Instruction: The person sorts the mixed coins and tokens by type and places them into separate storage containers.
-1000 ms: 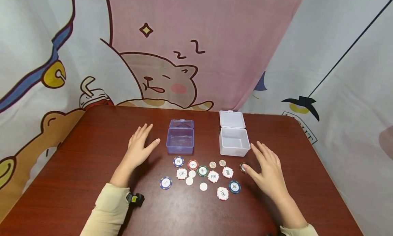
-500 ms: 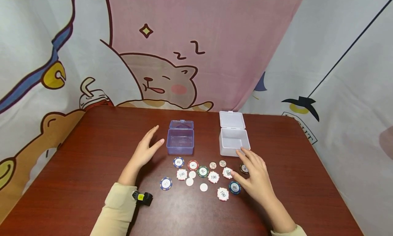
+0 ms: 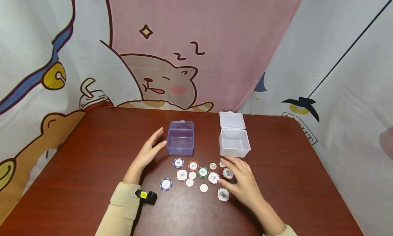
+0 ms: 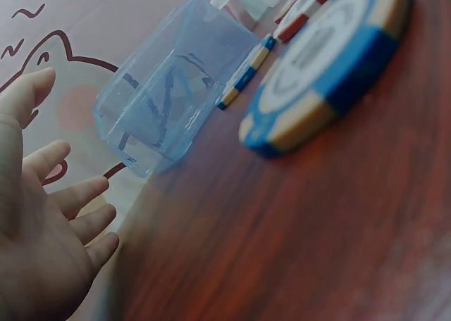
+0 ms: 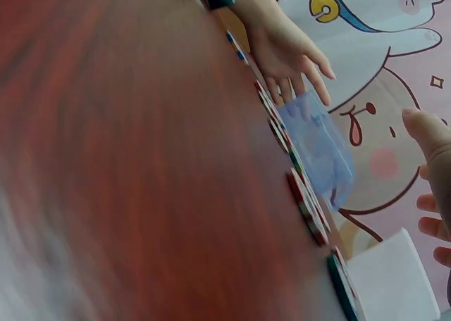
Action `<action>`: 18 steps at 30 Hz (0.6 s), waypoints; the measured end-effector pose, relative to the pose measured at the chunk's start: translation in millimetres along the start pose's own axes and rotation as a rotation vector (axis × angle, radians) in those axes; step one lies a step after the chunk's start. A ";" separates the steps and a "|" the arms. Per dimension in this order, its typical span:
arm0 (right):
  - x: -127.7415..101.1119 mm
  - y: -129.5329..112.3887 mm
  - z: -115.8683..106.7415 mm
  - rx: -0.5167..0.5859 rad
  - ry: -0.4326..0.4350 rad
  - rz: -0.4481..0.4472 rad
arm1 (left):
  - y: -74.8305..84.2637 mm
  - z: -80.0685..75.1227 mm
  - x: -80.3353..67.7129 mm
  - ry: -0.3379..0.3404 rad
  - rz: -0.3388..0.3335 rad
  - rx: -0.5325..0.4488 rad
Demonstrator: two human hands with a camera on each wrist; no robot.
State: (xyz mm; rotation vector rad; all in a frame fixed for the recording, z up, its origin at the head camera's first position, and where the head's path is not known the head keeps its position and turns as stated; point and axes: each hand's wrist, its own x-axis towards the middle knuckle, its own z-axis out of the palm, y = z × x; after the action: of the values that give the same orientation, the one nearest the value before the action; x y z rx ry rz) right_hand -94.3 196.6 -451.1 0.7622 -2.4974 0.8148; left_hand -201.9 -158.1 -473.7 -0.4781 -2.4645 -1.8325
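My left hand (image 3: 146, 156) hovers with fingers spread and holds nothing, its fingertips right at the left side of a translucent blue box (image 3: 180, 151) with its lid up. Over the right part of the poker chips, my right hand (image 3: 242, 181) is likewise empty, thumb tip beside a white 100 poker chip (image 3: 213, 177). Under or behind that hand, a blue poker chip (image 3: 234, 182) is mostly hidden. Another 100 chip (image 3: 223, 195) lies nearer the front. Blue-and-yellow chips (image 3: 166, 184), a red chip (image 3: 193, 166) and a green chip (image 3: 203, 172) lie flat on the table.
An open white box (image 3: 234, 152) stands behind the chips, right of the blue one. Small white discs (image 3: 204, 188) and small patterned discs (image 3: 213, 166) lie among the chips. A printed curtain (image 3: 245, 51) hangs behind the brown table (image 3: 92, 161).
My right hand has moved left from beside the white box to above the chips, now covering the dark chip at the right. My left hand has shifted slightly right, toward the blue box.
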 end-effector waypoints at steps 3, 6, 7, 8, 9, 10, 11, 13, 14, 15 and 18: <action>-0.3 -4.1 5.2 0.022 -0.023 -0.002 | -1.9 0.0 1.7 -0.023 -0.002 -0.043; -1.0 -7.7 10.8 0.041 -0.043 -0.011 | -0.6 -0.5 2.2 -0.039 0.001 -0.073; -1.4 -8.6 12.8 0.043 -0.049 -0.014 | 2.9 -0.7 1.9 -0.043 0.001 -0.072; -1.9 -9.2 14.8 0.047 -0.051 -0.022 | 7.2 -1.0 1.2 -0.047 -0.001 -0.069; -2.4 -9.8 16.6 0.052 -0.053 -0.027 | 11.2 -1.2 0.4 -0.053 -0.002 -0.070; -2.9 -10.3 18.4 0.056 -0.056 -0.030 | 15.6 -1.4 -0.4 -0.059 -0.004 -0.073; -3.5 -11.0 19.9 0.065 -0.059 -0.031 | 19.9 -1.5 -0.9 -0.065 -0.006 -0.071; -4.8 -12.0 23.1 0.082 -0.064 -0.030 | 27.1 -1.4 -1.5 -0.078 -0.012 -0.060; -5.4 -12.5 24.5 0.091 -0.065 -0.032 | 27.7 -1.2 -1.4 -0.083 -0.013 -0.059; -5.8 -13.1 25.8 0.103 -0.068 -0.032 | 27.6 -1.1 -1.0 -0.087 -0.012 -0.059; -7.1 -13.7 30.1 0.121 -0.066 -0.052 | 26.8 -0.8 0.4 -0.100 -0.003 -0.049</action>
State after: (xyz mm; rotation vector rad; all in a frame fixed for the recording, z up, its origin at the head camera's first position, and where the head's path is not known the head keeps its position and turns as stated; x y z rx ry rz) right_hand -86.5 170.8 -471.6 0.9045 -2.4930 0.9435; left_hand -195.4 -151.8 -448.4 -0.5827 -2.4890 -1.9198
